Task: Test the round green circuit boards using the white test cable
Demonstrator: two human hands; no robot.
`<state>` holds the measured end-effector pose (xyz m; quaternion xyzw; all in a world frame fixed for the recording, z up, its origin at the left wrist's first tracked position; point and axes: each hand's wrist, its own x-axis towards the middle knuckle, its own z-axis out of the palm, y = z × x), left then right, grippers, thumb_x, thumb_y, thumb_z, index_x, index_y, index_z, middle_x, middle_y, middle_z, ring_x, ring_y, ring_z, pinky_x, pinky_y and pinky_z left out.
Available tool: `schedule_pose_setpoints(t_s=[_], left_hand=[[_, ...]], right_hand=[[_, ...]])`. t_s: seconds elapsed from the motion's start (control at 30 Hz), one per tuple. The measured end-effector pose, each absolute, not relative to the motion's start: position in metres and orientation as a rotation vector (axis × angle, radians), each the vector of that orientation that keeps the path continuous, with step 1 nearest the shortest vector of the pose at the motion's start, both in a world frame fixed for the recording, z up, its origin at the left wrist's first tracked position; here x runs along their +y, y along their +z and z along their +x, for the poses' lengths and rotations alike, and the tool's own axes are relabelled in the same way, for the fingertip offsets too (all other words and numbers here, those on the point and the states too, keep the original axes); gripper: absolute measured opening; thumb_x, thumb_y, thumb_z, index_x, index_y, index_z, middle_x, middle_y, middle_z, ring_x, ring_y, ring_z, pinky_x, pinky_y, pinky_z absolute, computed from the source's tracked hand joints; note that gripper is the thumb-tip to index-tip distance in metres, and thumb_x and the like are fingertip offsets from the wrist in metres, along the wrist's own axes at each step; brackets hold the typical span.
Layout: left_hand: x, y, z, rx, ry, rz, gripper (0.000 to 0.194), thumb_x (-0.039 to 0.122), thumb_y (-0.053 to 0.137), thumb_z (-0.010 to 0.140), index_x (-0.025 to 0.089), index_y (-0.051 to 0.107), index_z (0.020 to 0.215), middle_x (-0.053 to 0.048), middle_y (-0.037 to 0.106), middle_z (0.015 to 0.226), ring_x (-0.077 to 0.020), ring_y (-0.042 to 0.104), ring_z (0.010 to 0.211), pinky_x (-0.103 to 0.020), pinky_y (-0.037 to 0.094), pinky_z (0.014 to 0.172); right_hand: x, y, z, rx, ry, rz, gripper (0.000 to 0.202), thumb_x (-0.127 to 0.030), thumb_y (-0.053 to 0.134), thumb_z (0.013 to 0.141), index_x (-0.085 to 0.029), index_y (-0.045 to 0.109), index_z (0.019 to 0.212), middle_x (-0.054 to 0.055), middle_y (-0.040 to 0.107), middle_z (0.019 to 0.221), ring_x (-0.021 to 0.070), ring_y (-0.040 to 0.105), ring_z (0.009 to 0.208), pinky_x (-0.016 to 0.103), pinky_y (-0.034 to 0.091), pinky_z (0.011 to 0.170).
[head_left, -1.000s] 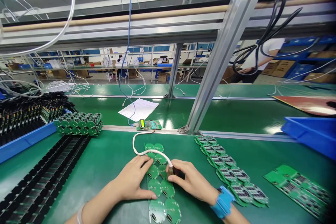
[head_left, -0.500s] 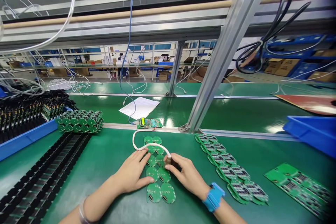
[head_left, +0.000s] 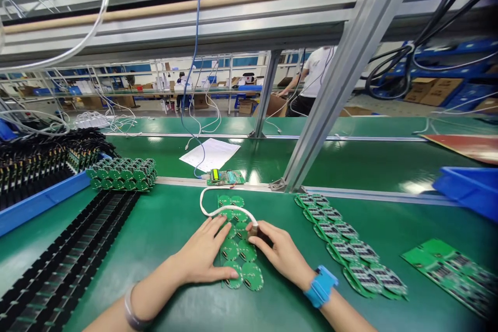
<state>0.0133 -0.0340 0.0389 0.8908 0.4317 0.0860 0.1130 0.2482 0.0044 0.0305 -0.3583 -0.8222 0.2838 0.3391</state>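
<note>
A panel of round green circuit boards (head_left: 252, 275) lies on the green table between my hands. My left hand (head_left: 204, 251) rests with spread fingers on its left edge, the thumb on a lower disc. With thumb and fingers, my right hand (head_left: 278, 249) grips a dark brown connector block (head_left: 253, 231) over the panel's right column. From the block a white cable (head_left: 206, 210) curves back to a small tester board (head_left: 225, 177) with a lit yellow-green display. How the block meets the disc beneath is hidden by my fingers.
Right of my hands lie more round board panels (head_left: 346, 249) and a rectangular board (head_left: 451, 270). Black trays (head_left: 89, 244), stacked boards (head_left: 122, 174) and a blue bin (head_left: 46, 192) stand left. A metal post (head_left: 330, 98) rises behind; another blue bin (head_left: 467, 189) is far right.
The view has shifted slightly. My left thumb has moved farther onto a lower disc, while my right hand still grips the block. A person in white now shows behind the post.
</note>
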Motion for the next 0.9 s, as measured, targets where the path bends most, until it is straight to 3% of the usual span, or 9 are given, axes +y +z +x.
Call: schedule_pose_setpoints(t_s=[0.17, 0.4, 0.57, 0.9], left_hand=[[-0.0321, 0.0365, 0.014, 1.261, 0.292, 2.618, 0.1, 0.076, 0.051, 0.081, 0.006, 0.025, 0.147, -0.024, 0.023, 0.151, -0.034, 0.018, 0.141, -0.053, 0.018, 0.115], [-0.0331, 0.039, 0.0101, 1.149, 0.195, 2.658, 0.113, 0.081, 0.054, 0.073, 0.005, 0.018, 0.149, -0.024, 0.012, 0.153, -0.0343, 0.007, 0.143, -0.053, 0.008, 0.116], [-0.0334, 0.0377, 0.012, 1.179, 0.119, 2.639, 0.114, 0.079, 0.054, 0.076, 0.0, 0.015, 0.148, -0.024, 0.01, 0.153, -0.0323, 0.007, 0.143, -0.05, 0.009, 0.117], [-0.0349, 0.0382, 0.0124, 1.181, 0.14, 2.615, 0.114, 0.078, 0.054, 0.077, 0.001, 0.012, 0.149, -0.024, 0.004, 0.153, -0.0334, 0.003, 0.142, -0.051, 0.01, 0.117]], right_hand=[[0.004, 0.0291, 0.2489, -2.128, 0.74, -0.928, 0.013, -0.029, 0.049, 0.096, -0.02, 0.057, 0.091, 0.004, 0.061, 0.083, 0.0187, 0.057, 0.075, 0.028, 0.045, 0.07], [0.0035, 0.0295, 0.2481, -2.111, 0.756, -0.921, 0.011, -0.027, 0.051, 0.094, -0.02, 0.058, 0.091, 0.003, 0.062, 0.082, 0.0187, 0.058, 0.074, 0.028, 0.045, 0.07], [0.0066, 0.0279, 0.2477, -2.089, 0.771, -0.93, 0.01, -0.025, 0.053, 0.093, -0.019, 0.06, 0.09, 0.003, 0.063, 0.082, 0.0185, 0.058, 0.074, 0.028, 0.045, 0.07], [0.0061, 0.0259, 0.2485, -2.084, 0.768, -0.935, 0.011, -0.026, 0.052, 0.093, -0.019, 0.061, 0.094, 0.003, 0.064, 0.083, 0.0187, 0.061, 0.076, 0.029, 0.046, 0.072]])
